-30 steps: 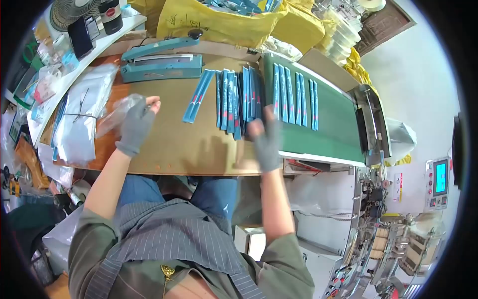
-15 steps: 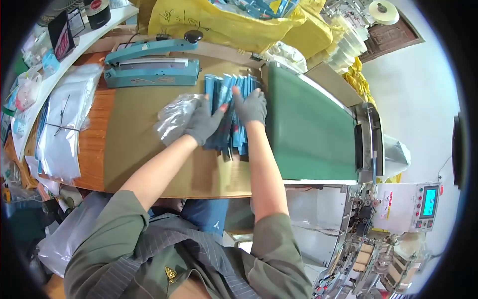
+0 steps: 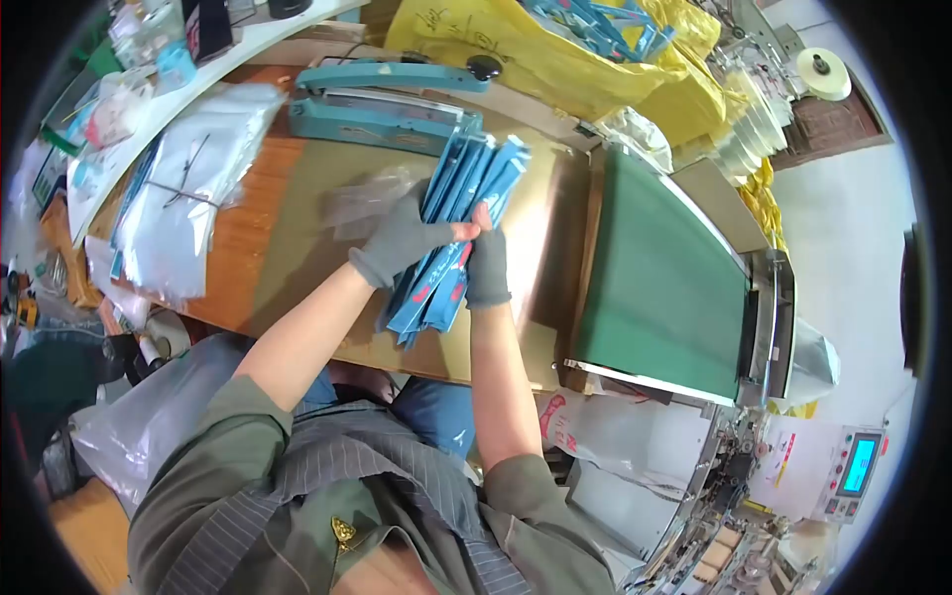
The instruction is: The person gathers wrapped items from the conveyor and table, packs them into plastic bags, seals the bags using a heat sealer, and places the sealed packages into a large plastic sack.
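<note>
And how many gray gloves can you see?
2: one glove is on the left hand, the other glove is on the right hand; both hands grip the blue packets. Others may be hidden elsewhere.

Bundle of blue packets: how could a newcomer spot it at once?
Left of the broad green surface lies a brown board. Above it, the grey-gloved left hand and right hand hold the bundle of slim blue packets aslant. Unlike the jumbled blue packets in the yellow sack beyond, these lie together, gripped between hands.
</note>
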### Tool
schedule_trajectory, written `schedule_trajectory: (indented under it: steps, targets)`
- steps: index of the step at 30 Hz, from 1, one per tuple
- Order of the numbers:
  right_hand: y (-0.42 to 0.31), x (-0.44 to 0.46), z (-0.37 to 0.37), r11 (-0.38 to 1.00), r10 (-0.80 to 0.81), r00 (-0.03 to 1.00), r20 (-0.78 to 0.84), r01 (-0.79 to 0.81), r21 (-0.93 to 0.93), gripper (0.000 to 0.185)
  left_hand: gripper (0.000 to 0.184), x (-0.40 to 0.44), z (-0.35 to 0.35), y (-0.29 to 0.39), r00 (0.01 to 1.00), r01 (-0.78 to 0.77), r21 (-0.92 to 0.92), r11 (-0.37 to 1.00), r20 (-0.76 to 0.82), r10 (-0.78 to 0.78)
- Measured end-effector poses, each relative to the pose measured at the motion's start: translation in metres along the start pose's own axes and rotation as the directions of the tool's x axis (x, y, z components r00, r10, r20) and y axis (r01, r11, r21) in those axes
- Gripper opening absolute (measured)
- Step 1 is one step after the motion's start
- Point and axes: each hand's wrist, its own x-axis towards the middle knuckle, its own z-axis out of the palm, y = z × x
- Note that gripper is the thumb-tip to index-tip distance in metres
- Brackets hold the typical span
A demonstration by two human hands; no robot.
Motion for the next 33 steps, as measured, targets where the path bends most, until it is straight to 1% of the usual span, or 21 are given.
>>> schedule_trajectory:
  steps: [1,3,4,7,8,11,14,17,18,19,21,23,24,25,26,27,28,29,30,31,33]
  targets:
    - [-0.018,-0.018,0.018,1.000,0.007,1.000,0.009,-0.007,0.005,0.057,0.094,-0.014,-0.002,0.012,0.980,-0.198,0.009,0.980,0.000,0.198]
    - [-0.052,-0.052,0.048,0.912,-0.376,0.904,0.204,0.400,-0.088,0.075,0.099,-0.033,-0.013,0.019,0.964,-0.265,0.011,0.964,0.035,0.265]
    - [-0.064,-0.059,0.048,0.927,-0.298,0.909,0.293,0.349,-0.139,0.095,0.105,-0.041,-0.020,0.021,0.938,-0.339,0.008,0.941,0.083,0.338]
    - [-0.073,-0.071,0.049,0.892,-0.202,0.880,0.429,0.347,-0.291,0.103,0.111,-0.059,-0.040,0.026,0.868,-0.490,0.165,0.856,0.181,0.462]
    - [-0.072,-0.081,0.059,0.919,-0.301,0.864,0.403,0.376,-0.120,0.110,0.104,-0.066,-0.041,0.028,0.854,-0.511,0.130,0.849,0.187,0.485]
    - [-0.065,-0.097,0.080,0.926,-0.254,0.877,0.409,0.342,-0.159,0.100,0.092,-0.071,-0.040,0.006,0.815,-0.579,0.319,0.750,0.255,0.521]
    - [-0.075,-0.139,0.112,0.954,-0.206,0.947,0.247,0.250,-0.163,0.081,0.074,-0.107,-0.038,0.037,0.862,-0.478,0.157,0.864,0.276,0.426]
    - [-0.082,-0.162,0.127,0.901,-0.355,0.908,0.224,0.396,-0.177,0.069,0.066,-0.129,-0.041,0.023,0.874,-0.329,0.032,0.944,0.387,0.292]
    - [-0.089,-0.148,0.119,0.681,-0.470,0.810,0.349,0.585,-0.440,0.067,0.065,-0.136,-0.040,0.007,0.873,0.045,-0.280,0.959,0.477,0.098]
    - [-0.084,-0.141,0.112,0.848,-0.238,0.849,0.471,0.418,-0.326,0.065,0.065,-0.144,-0.037,-0.009,0.795,0.421,-0.507,0.752,0.606,-0.037]
    - [-0.075,-0.127,0.099,0.948,0.280,0.740,0.612,-0.112,-0.299,0.064,0.065,-0.163,-0.022,-0.032,0.817,0.422,-0.597,0.682,0.577,-0.001]
    - [-0.047,-0.131,0.088,0.957,0.289,0.706,0.646,-0.204,-0.204,0.061,0.064,-0.181,-0.013,-0.049,0.872,0.423,-0.702,0.573,0.488,-0.045]
    - [-0.038,-0.133,0.089,0.957,0.291,0.702,0.649,-0.204,-0.208,0.061,0.076,-0.184,-0.016,-0.052,0.931,0.282,-0.637,0.718,0.361,-0.045]
    - [-0.028,-0.140,0.088,0.974,0.193,0.764,0.616,-0.225,-0.026,0.062,0.065,-0.181,-0.027,-0.053,0.979,-0.031,-0.315,0.949,0.182,0.092]
    - [-0.027,-0.147,0.087,0.970,0.154,0.794,0.588,-0.234,0.062,0.063,0.055,-0.171,-0.046,-0.053,0.956,-0.292,0.111,0.950,0.070,0.286]
    - [-0.026,-0.154,0.086,0.960,0.114,0.822,0.558,-0.235,0.150,0.063,0.044,-0.154,-0.071,-0.051,0.963,-0.198,-0.189,0.962,0.147,0.227]
    - [-0.033,-0.156,0.090,0.957,0.150,0.818,0.555,-0.261,0.126,0.064,0.032,-0.142,-0.088,-0.046,0.951,-0.070,-0.458,0.886,0.238,0.198]
    - [-0.037,-0.159,0.093,0.951,0.191,0.813,0.550,-0.291,0.100,0.066,0.032,-0.150,-0.082,-0.027,0.952,-0.074,-0.460,0.885,0.231,0.200]
    - [-0.034,-0.154,0.098,0.942,0.187,0.770,0.611,-0.317,0.110,0.063,0.027,-0.160,-0.068,0.007,0.922,-0.384,-0.025,0.923,0.039,0.385]
    - [-0.025,-0.147,0.102,0.959,0.165,0.703,0.692,-0.278,0.054,0.068,0.025,-0.172,-0.050,0.024,0.859,-0.506,0.249,0.826,0.055,0.510]
    - [-0.003,-0.142,0.103,0.993,0.094,0.878,0.470,-0.116,0.019,0.069,0.023,-0.201,-0.013,0.044,0.753,-0.613,0.545,0.571,0.187,0.631]
